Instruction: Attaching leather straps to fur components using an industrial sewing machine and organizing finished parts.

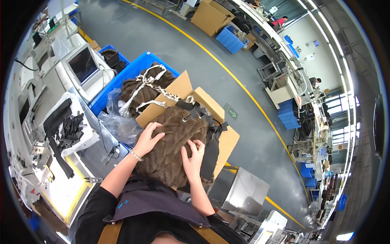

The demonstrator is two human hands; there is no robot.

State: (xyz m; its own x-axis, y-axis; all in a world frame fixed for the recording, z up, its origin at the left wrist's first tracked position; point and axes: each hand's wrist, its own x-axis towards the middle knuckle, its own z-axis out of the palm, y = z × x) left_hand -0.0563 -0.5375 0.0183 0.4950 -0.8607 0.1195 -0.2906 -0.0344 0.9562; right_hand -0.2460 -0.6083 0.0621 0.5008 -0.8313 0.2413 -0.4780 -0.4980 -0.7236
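A brown furry piece (172, 156) with small metal rings and black straps lies in front of me, over an open cardboard box. My left hand (147, 140) rests at its left edge, thumb and fingers apart. On the right part of the fur is my right hand (193, 159), its fingers bent and spread, with the thumb apart from them. Both hands touch the fur; neither visibly grips it. Black fabric straps (211, 152) hang along the right side. Cardboard flaps (229, 140) stick out around the piece.
At the left, a blue bin (140, 65) holds more brown fur bundles tied with white strips (146, 81) and clear plastic. A machine with a screen (81, 65) and a table with black strips (71, 126) stand beside it. A metal-topped stand (248, 189) is at the right.
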